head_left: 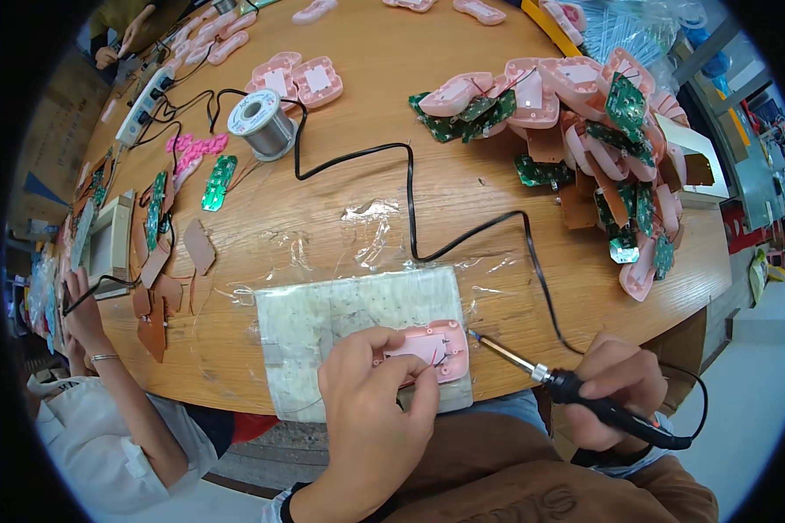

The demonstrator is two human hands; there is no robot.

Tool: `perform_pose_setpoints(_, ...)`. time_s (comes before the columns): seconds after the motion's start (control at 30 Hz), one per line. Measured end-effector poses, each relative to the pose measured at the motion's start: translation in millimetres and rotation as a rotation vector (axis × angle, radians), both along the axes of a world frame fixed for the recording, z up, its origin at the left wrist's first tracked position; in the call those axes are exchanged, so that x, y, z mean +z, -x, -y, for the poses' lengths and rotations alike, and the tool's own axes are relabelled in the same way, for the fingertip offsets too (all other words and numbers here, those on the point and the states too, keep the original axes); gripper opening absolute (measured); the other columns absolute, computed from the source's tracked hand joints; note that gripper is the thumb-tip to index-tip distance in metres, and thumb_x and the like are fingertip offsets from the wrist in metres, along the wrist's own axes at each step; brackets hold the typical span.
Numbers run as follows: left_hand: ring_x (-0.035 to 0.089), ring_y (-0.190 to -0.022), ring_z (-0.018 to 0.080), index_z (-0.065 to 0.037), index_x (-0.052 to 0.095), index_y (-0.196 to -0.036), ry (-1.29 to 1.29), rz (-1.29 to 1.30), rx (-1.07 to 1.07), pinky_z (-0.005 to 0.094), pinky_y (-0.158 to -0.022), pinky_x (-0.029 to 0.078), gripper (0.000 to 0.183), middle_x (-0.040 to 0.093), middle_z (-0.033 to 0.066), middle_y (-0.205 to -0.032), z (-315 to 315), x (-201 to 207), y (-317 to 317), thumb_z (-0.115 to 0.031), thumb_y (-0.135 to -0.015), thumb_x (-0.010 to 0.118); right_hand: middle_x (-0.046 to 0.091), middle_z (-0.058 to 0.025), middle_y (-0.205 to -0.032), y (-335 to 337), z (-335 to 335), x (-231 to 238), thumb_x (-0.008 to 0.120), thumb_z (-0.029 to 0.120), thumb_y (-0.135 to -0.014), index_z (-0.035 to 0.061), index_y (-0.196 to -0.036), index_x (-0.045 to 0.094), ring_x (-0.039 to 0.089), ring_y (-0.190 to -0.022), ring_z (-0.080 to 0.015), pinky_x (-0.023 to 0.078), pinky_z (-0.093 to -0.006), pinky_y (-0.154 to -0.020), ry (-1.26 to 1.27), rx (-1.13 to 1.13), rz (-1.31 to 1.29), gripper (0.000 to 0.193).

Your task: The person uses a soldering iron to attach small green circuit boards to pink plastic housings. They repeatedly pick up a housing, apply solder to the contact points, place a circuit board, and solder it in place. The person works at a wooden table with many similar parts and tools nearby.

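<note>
My left hand [371,405] is closed at the near left side of a pink plastic shell [454,344], thumb and forefinger drawn together over its lower edge. Inside the shell lies a white rectangular piece, and a short red wire shows close to my fingertips. Whether I also pinch a wire is hidden. The shell rests on a pale, film-covered mat [301,349]. In my right hand [624,383] is a soldering iron [576,390] with a black handle. Its metal tip points left and stands just off the shell's right side.
The iron's black cord [412,200] winds across the table. A solder wire spool [264,131] stands behind the mat, near a green circuit board [219,183]. Pink shells and boards [576,131] are heaped at the right. A co-worker's arm [131,392] is at the left.
</note>
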State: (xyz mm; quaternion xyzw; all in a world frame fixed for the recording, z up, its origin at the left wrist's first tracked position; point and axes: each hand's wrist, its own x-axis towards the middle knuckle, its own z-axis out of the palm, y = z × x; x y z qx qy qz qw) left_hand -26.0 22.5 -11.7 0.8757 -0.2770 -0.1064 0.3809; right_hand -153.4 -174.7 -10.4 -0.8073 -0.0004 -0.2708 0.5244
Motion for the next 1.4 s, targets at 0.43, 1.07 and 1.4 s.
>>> perform_pose_setpoints(0.43,0.051,-0.097,0.0296,0.000,0.068,-0.075,-0.083,-0.019,-0.033,0.0377,-0.084,0.043,0.006,0.053,0.0133,-0.101,4.0,6.3,-3.1,-0.003,-0.071,0.073,0.058,-0.0060,-0.067,-6.9,3.1,-2.0,0.079,0.007,-0.066,0.0063,-0.081,0.060,0.053,-0.050,-0.0183,0.039,-0.0276,-0.042,0.078,0.205,-0.096,0.024)
perform_pose_setpoints(1.07,0.051,-0.095,0.0291,-0.002,0.066,-0.073,-0.057,-0.079,-0.024,0.0376,-0.082,0.042,0.007,0.052,0.0121,-0.102,4.0,5.7,-3.4,-0.003,-0.069,0.073,0.057,-0.0065,-0.066,-4.8,7.7,-3.2,0.078,0.005,-0.065,0.0061,-0.082,0.059,0.053,-0.050,-0.0183,0.038,-0.0283,-0.043,0.025,0.198,-0.072,0.025)
perform_pose_setpoints(1.4,0.050,-0.094,0.0299,-0.005,0.065,-0.071,-0.052,-0.063,-0.032,0.0404,-0.082,0.038,0.010,0.053,0.0105,-0.102,3.2,4.0,-3.4,-0.004,-0.066,0.074,0.056,-0.0058,-0.066,-5.8,8.7,-0.8,0.078,0.004,-0.065,0.0063,-0.082,0.058,0.052,-0.050,-0.0183,0.038,-0.0283,-0.043,0.032,0.191,-0.085,0.026)
